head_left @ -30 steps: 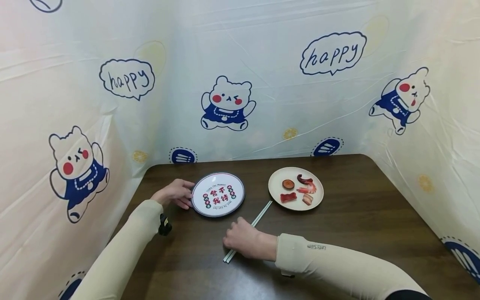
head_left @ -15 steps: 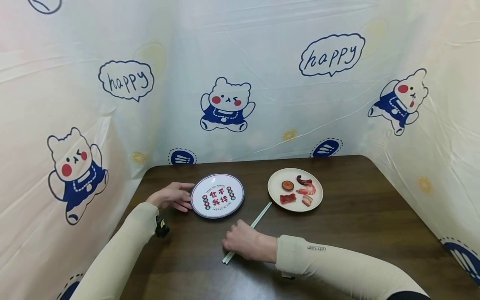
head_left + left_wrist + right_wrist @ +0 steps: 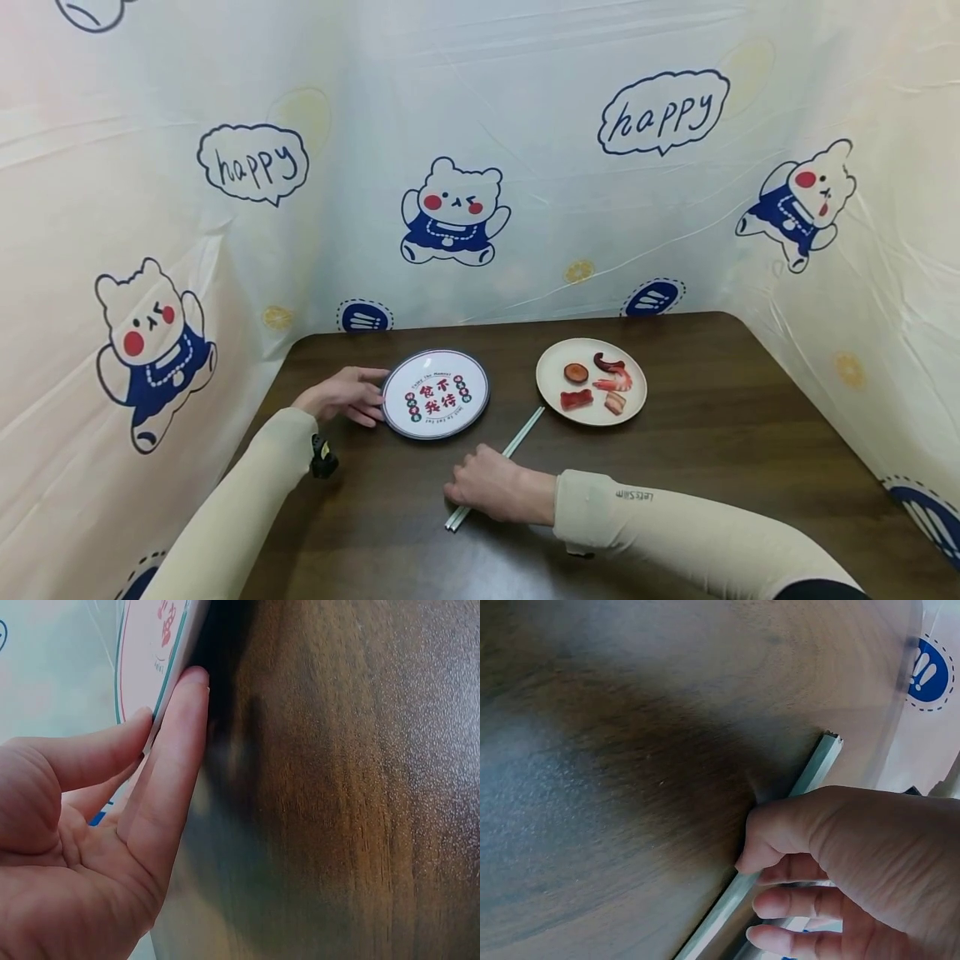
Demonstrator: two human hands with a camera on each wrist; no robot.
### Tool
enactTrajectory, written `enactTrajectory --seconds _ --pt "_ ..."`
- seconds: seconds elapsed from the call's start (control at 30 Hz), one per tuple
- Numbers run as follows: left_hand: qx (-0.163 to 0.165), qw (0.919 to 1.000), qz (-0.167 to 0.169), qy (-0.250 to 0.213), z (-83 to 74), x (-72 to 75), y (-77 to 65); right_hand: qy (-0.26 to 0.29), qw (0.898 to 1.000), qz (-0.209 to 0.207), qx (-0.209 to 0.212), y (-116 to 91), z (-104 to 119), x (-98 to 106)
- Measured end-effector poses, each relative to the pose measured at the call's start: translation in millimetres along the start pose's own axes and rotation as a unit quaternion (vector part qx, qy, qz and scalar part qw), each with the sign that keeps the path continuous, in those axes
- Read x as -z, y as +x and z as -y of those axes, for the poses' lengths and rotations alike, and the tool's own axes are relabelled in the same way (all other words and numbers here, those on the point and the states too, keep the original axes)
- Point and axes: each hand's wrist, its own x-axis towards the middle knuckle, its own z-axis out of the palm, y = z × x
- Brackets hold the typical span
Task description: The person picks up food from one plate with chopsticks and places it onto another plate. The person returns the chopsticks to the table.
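Note:
In the head view my left hand (image 3: 343, 395) is at the left side of a round white plate (image 3: 468, 407) with a blue rim and red printed characters. The left wrist view shows that plate's edge (image 3: 174, 664) between my thumb on top and my fingers beneath. My right hand (image 3: 491, 483) pinches a pair of pale green chopsticks (image 3: 525, 429) close over the table, their far tips pointing toward a cream plate (image 3: 555, 367). Up close in the right wrist view, my thumb and index finger meet on a chopstick (image 3: 817, 763); the other fingers curl loosely behind.
On the cream plate lie a shrimp (image 3: 618, 381), a round brown slice (image 3: 576, 372), a red meat-like piece (image 3: 576, 399), a pale striped piece (image 3: 615, 403) and a dark red curled piece (image 3: 606, 362). A printed curtain (image 3: 525, 208) encloses the brown wooden table (image 3: 735, 433) at the back and sides.
My left wrist has shifted slightly left and the fingers at the plate's rim look a little straighter. The right hand, chopsticks and both plates have kept their places.

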Motion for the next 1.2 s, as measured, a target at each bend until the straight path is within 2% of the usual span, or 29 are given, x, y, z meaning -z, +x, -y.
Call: enactTrajectory --seconds 0.33,0.63,0.9,1.2 --pt "-0.001 1.0 -0.004 -0.003 -2.2 -1.4 -1.9 -0.011 1.0 0.001 0.022 -2.0 -2.7 -2.0" --pt "0.003 1.0 -0.006 0.002 -0.2 -2.2 -0.9 0.052 0.997 0.003 0.051 -2.5 -6.0 -3.2" --pt "0.002 0.9998 -0.014 0.014 -0.8 -3.5 -2.2 0.031 0.999 -0.003 0.041 -3.4 -0.6 -5.3" --pt "-0.003 0.9996 -0.018 0.023 -0.6 -5.6 -4.0 0.032 0.999 -0.008 0.036 -5.1 2.0 -7.9"
